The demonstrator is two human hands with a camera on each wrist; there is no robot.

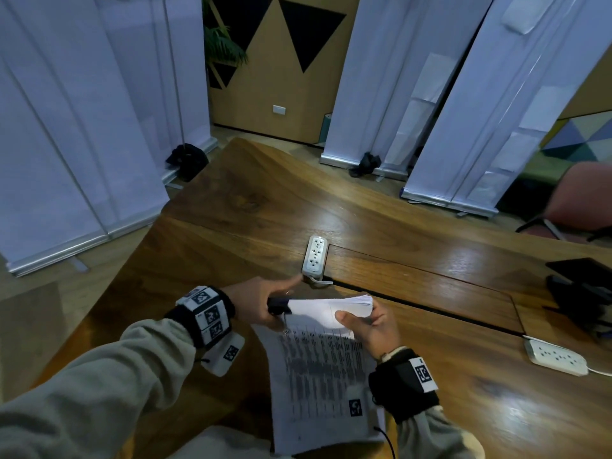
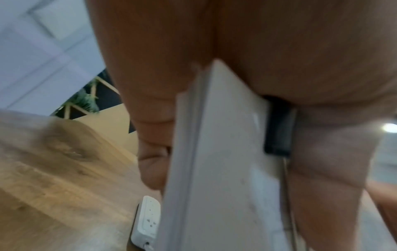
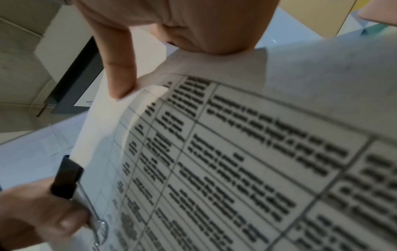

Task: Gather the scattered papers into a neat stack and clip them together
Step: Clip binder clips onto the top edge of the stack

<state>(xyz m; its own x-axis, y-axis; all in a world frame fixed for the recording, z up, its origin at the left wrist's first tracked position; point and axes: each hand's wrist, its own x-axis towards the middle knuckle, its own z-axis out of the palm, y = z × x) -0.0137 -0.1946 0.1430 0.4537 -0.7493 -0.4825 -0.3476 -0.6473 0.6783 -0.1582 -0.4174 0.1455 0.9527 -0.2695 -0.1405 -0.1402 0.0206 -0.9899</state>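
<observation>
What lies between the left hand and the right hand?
In the head view, the paper stack spans between left hand and right hand, with a binder clip at the left.

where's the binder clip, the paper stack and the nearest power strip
binder clip (image 3: pixel 66 178): right wrist view, on its black body
paper stack (image 1: pixel 318 376): head view, on the printed top sheet
power strip (image 1: pixel 315 254): head view, on its white socket face

Grey-beige sleeves (image 1: pixel 99 376) end in black wrist bands (image 1: pixel 405 385) bearing white square-coded tags (image 1: pixel 212 314).
</observation>
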